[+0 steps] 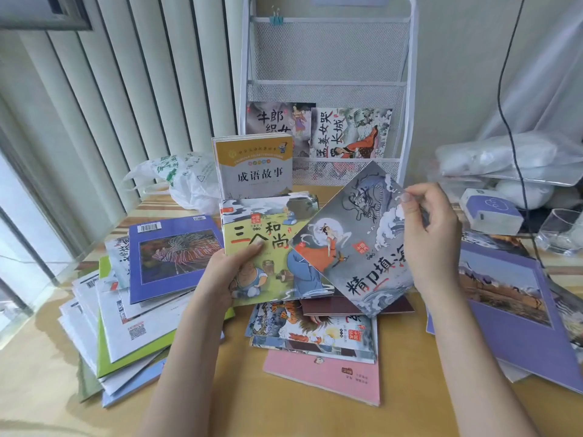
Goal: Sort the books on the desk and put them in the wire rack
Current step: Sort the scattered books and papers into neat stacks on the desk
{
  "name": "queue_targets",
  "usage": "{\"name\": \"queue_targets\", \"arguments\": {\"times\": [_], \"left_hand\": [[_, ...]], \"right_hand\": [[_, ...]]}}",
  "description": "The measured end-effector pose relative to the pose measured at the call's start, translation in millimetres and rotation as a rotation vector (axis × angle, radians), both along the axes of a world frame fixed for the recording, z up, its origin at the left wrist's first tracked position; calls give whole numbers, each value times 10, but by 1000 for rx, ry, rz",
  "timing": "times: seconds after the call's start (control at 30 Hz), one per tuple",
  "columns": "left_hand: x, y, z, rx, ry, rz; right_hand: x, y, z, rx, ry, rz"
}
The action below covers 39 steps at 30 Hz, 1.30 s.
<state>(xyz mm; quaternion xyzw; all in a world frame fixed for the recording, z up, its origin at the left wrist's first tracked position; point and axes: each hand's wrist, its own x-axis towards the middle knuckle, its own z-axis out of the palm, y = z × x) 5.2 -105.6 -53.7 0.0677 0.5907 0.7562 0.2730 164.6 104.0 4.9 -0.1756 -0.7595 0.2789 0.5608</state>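
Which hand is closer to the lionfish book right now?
Left. The left hand grips a yellow book just right of the lionfish book. The right hand pinches a grey dragon book farther right.

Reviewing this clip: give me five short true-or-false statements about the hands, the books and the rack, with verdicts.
1. The right hand holds the grey dragon book. True.
2. The left hand is empty. False: it holds the yellow-green monk book, with an orange-topped book standing behind it.
3. The wire rack already holds two books in its lower pocket. True.
4. The rack's top pocket is full of books. False: no books show there.
5. A purple lionfish book tops the left pile. True.
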Motion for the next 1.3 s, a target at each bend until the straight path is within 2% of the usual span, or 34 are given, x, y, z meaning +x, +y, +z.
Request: {"name": "queue_targets", "arguments": {"times": [0.13, 0.2, 0.33, 0.47, 0.53, 0.6, 0.7, 0.9, 1.03, 1.1, 1.2, 1.23, 1.3], "left_hand": [[13, 78, -26, -35, 73, 59], [62, 124, 6, -98, 109, 102], [146, 181, 72, -226, 261, 170], [234, 213, 87, -134, 436, 176], [237, 194, 82, -74, 508, 188], [221, 159, 74, -9, 500, 204], [176, 134, 59, 20, 519, 110], [206, 127, 44, 11, 528, 69], [182, 140, 53, 6, 475, 185], [100, 70, 68, 44, 414, 262], [-37, -80, 90, 141, 282, 394], [-78, -113, 76, 153, 262, 415], [-116, -148, 59, 152, 245, 417]], "right_hand": [[-182, -41, -163, -326, 28, -93], [-287, -117, -295, -420, -48, -86], [-484, -382, -551, -420, -227, -64], [-611, -491, -539, -428, -181, -16], [-604, -507, -449, -430, -69, 125], [-552, -498, -374, -419, 39, 296], [-491, -415, -337, -486, 9, 488], [-480, -315, -528, -570, -232, 652], [-374, -231, -508, -545, -404, 781], [-202, -133, -425, -423, -661, 712], [75, -4, -496, -100, -1346, 578], [119, -8, -568, -8, -1470, 558], [136, -43, -698, 24, -1431, 529]]}}
